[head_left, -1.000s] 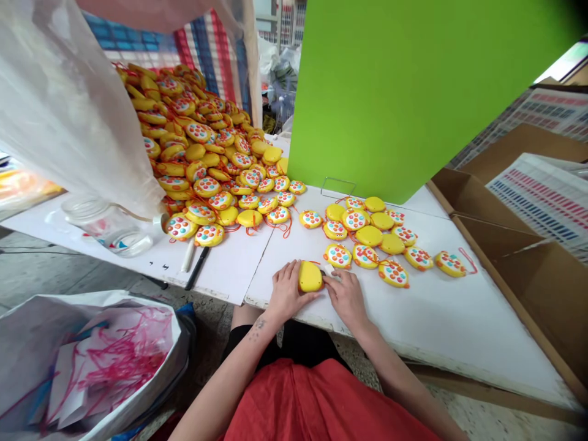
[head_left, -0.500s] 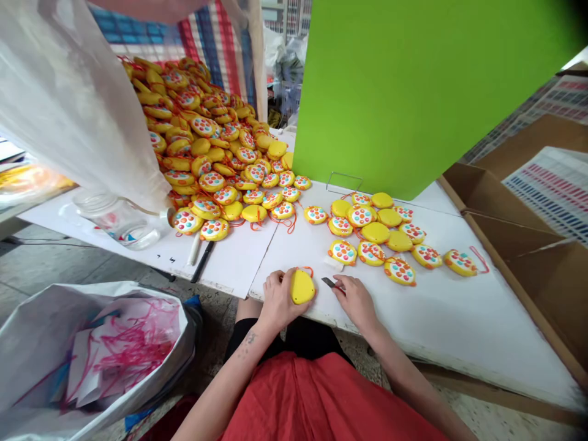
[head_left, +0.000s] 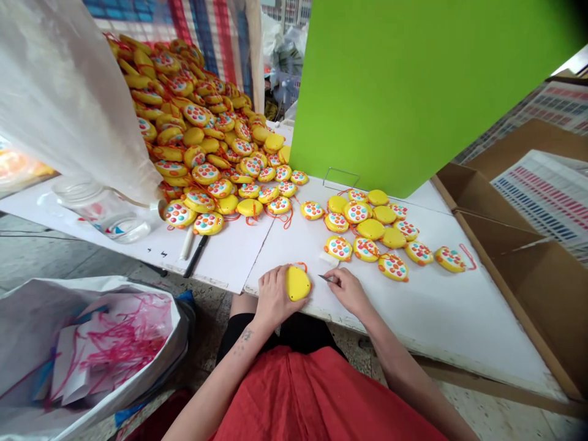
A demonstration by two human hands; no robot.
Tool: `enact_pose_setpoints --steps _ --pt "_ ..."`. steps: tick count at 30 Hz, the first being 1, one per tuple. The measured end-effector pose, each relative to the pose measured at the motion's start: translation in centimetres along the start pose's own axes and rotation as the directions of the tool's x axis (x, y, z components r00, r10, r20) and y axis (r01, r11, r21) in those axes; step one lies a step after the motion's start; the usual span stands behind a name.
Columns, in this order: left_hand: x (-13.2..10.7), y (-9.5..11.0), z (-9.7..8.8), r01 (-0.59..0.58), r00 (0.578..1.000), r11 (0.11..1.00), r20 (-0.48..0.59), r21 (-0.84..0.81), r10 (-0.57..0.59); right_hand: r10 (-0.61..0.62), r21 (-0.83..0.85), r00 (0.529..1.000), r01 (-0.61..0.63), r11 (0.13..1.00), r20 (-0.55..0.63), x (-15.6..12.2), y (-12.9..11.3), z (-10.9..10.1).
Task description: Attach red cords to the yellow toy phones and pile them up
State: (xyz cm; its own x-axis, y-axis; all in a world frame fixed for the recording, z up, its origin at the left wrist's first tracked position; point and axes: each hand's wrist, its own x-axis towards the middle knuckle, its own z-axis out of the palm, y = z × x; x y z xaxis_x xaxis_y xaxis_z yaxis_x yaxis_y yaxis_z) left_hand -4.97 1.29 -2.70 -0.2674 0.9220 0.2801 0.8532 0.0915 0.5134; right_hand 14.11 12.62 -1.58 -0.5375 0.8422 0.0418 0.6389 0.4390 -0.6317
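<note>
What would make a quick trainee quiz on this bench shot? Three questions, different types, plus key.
1. True or false: the blade in the right hand is apart from the toy in the left hand.
2. Which side of that toy faces up? A: dotted; B: plain yellow; C: striped.
3. Fill in: the large panel behind the loose toys is ____ in colour.

Key: 1 true; 2 B; 3 green.
</note>
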Motion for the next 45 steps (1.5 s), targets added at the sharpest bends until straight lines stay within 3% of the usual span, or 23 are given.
enact_pose_setpoints --steps 2,5,8,11,17,45 --pt "0.0 0.0 0.0 0.007 1.000 1.000 0.002 0.020 -0.007 -0.075 0.077 0.992 0.084 0.993 -0.104 -0.1 -0.8 0.3" --pt "0.1 0.1 0.1 0.010 1.000 0.999 -0.004 0.041 -0.010 -0.223 0.095 0.962 0.240 0.966 -0.160 -0.1 -2.4 0.8" --pt "0.2 0.0 0.1 0.007 1.000 1.000 -0.002 0.027 -0.007 -0.354 -0.070 0.923 0.347 0.935 -0.152 0.1 -4.0 1.5" --pt "0.2 0.0 0.0 0.015 1.000 1.000 0.018 0.005 -0.015 -0.405 -0.246 0.908 0.370 0.896 -0.110 0.1 -5.0 2.3" --pt "0.3 0.1 -0.1 0.027 0.999 1.000 0.029 0.003 -0.027 -0.419 -0.391 0.906 0.363 0.846 -0.064 -0.1 -5.4 3.1" --pt "0.2 0.3 -0.2 0.010 1.000 1.000 0.010 0.029 -0.010 -0.362 -0.379 0.932 0.328 0.865 -0.018 -0.2 -5.9 2.9"
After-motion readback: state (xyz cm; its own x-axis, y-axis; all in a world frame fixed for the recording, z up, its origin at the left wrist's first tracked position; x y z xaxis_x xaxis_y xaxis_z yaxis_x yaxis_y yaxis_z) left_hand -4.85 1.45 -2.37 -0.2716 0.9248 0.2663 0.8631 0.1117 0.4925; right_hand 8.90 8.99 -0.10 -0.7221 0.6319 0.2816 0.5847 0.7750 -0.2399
